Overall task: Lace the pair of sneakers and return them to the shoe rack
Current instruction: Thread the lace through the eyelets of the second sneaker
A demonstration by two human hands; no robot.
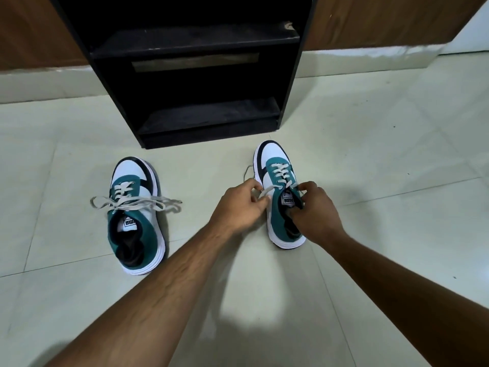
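Two teal, white and black sneakers stand on the floor, toes toward the black shoe rack [195,75]. The left sneaker [135,215] has only its lowest eyelets threaded, and its grey lace [137,202] lies spread loose across it. The right sneaker [277,168] is laced most of the way up. My left hand [242,205] pinches a grey lace end [266,193] at the right sneaker's left side. My right hand [315,207] grips the shoe's collar by the tongue, with a lace at its fingertips. Another lace end [248,170] trails on the floor left of the shoe.
The rack's shelves [195,41] are bare. Pale floor tiles [397,154] surround the shoes. A brown wooden wall [383,19] with a white skirting runs behind the rack.
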